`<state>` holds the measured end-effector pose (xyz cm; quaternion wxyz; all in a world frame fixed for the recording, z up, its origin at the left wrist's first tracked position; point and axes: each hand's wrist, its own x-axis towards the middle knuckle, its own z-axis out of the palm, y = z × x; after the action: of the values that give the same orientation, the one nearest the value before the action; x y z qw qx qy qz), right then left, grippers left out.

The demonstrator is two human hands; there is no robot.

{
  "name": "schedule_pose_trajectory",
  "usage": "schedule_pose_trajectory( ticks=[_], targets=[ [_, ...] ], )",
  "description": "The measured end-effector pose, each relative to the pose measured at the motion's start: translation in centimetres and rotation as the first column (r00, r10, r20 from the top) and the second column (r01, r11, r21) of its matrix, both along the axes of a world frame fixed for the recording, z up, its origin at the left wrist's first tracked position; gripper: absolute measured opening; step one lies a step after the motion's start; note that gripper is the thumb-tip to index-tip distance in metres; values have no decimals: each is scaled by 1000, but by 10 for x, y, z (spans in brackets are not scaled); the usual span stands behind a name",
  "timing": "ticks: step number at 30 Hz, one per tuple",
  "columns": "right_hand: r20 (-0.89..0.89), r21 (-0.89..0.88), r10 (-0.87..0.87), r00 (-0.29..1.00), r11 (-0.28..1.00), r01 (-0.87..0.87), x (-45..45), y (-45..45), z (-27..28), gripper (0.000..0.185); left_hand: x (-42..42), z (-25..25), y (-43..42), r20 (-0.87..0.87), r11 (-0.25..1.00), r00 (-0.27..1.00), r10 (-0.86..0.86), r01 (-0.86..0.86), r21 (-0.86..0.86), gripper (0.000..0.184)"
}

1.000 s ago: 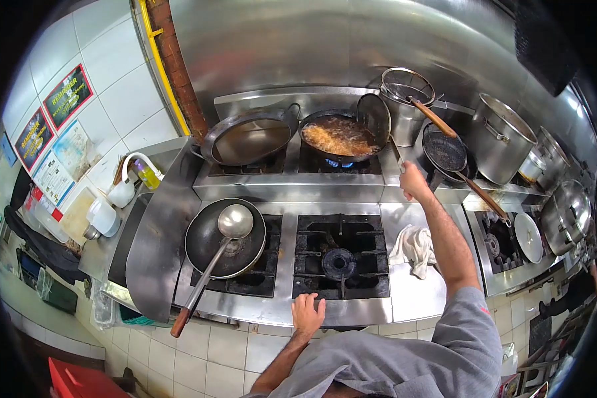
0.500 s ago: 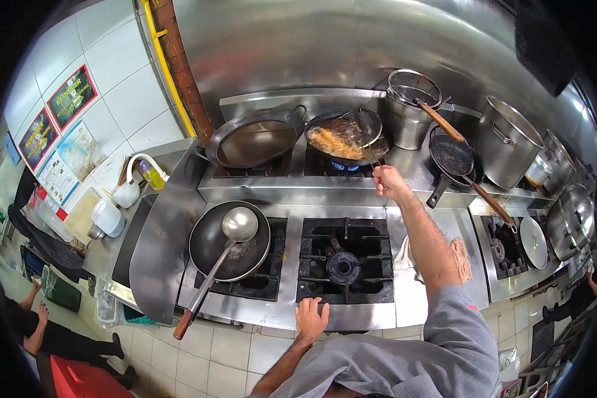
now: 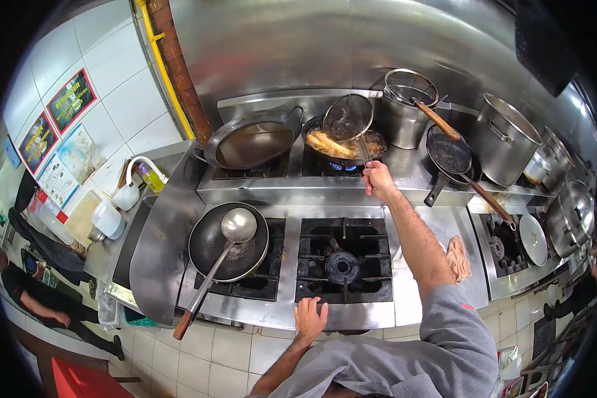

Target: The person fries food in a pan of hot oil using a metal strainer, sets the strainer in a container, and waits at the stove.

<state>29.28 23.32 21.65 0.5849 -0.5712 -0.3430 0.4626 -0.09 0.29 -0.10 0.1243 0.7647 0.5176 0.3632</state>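
My right hand (image 3: 379, 179) is closed round the handle of a mesh strainer (image 3: 348, 118), whose round basket is tilted up over the back of a frying wok (image 3: 381, 154). Golden food pieces (image 3: 331, 144) lie in bubbling oil in that wok, with a blue flame burning beneath it. My left hand (image 3: 309, 318) rests on the stove's front edge, fingers extended and holding nothing. Just beyond it is an unlit front burner (image 3: 343, 266). To its left, a ladle (image 3: 239, 225) lies in a black wok (image 3: 209, 245).
A wide wok of oil (image 3: 255, 142) sits at back left. Behind on the right stand a steel pot with a strainer on top (image 3: 404, 124), a small black pan (image 3: 450, 156) and a tall stockpot (image 3: 507, 139). A cloth (image 3: 459, 259) lies right of my arm. Another person (image 3: 46, 298) stands far left.
The strainer has swung up and left, its basket now raised at the wok's back. My right hand has shifted slightly left. My left hand stays in place.
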Motion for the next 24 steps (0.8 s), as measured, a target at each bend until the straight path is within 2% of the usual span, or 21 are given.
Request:
schedule_pose_trajectory(
  ticks=[1, 3, 4, 6, 8, 10, 11, 13, 17, 19, 23, 24],
  targets=[
    [1, -1, -1, 1000, 1000, 1, 0, -3, 2, 22, 0, 0, 0, 0, 1000, 1000, -1, 1, 1, 31],
    [306, 5, -49, 951, 999, 50, -1, -10, 7, 37, -1, 0, -1, 8, 1000, 1000, -4, 4, -10, 31],
    [309, 8, -51, 950, 999, 51, 1, -15, 7, 37, -1, 0, -1, 16, 1000, 1000, -5, 5, -21, 30],
    [474, 32, -46, 879, 999, 35, 10, -29, 4, 42, -1, 1, -1, 18, 1000, 1000, -4, 4, -15, 30],
    [477, 68, -50, 877, 997, 20, 15, -54, 4, 42, -1, 2, -1, 20, 1000, 1000, -1, 1, -9, 30],
    [408, 27, 59, 911, 997, -77, 18, -82, 12, 41, -1, 3, -2, 6, 1000, 1000, -3, 4, -14, 31],
    [410, 26, 57, 910, 997, -75, 19, -95, 15, 41, -1, 4, -3, 8, 1000, 1000, -6, 6, -15, 31],
    [453, -71, 142, 880, 990, -123, 23, -114, 22, 42, -1, 7, -3, 9, 999, 1000, -3, 4, -32, 31],
    [578, -95, 127, 806, 992, -88, 33, -117, 15, 40, -1, 3, -2, 5, 1000, 1000, -5, 5, -25, 32],
    [710, -19, 23, 704, 1000, -13, 30, -116, 13, 40, -1, 2, -2, 10, 1000, 1000, -1, 2, -16, 31],
    [708, 12, 0, 706, 1000, -11, 29, -118, 12, 40, -2, 1, -2, 8, 1000, 1000, 2, -2, -7, 32],
    [639, -16, 43, 768, 999, -43, 30, -121, 15, 39, -2, 0, -2, 5, 1000, 1000, -1, 1, -12, 32]
  ],
)
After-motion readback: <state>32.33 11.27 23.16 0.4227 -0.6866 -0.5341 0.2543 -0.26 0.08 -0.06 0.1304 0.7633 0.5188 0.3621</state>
